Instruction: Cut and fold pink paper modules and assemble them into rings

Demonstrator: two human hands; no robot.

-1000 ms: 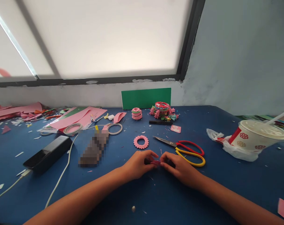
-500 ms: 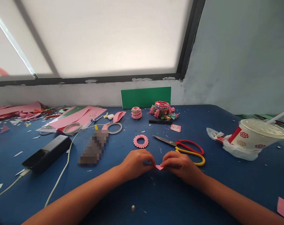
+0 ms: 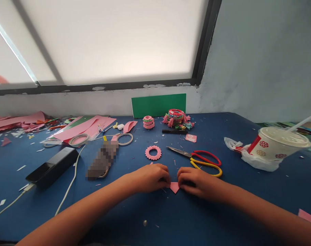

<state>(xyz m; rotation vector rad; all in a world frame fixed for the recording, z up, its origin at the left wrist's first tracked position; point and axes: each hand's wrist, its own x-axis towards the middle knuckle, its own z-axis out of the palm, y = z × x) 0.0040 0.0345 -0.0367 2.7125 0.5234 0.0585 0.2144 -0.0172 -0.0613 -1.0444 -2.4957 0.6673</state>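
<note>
A small piece of pink paper (image 3: 174, 187), its lower edge coming to a point, is stretched between my two hands just above or on the blue table. My left hand (image 3: 153, 178) pinches its left end with curled fingers. From the other side, my right hand (image 3: 195, 181) grips the right end, fingers bent inward. Beyond them lies a pink paper ring (image 3: 153, 152) with a zigzag rim. Scissors (image 3: 196, 159) with one red and one yellow handle loop rest partly open behind my right hand.
Farther back stand a small stack of pink rings (image 3: 148, 123) and a larger colourful paper stack (image 3: 176, 118). A lidded cup (image 3: 270, 145) with a straw is at right. Tape rolls (image 3: 125, 139), a black device (image 3: 53, 166) with a cable and pink sheets (image 3: 89, 128) occupy the left.
The pink paper now shows a larger pointed face below my fingers, and my hands have drawn slightly apart. The whole view has shifted slightly.
</note>
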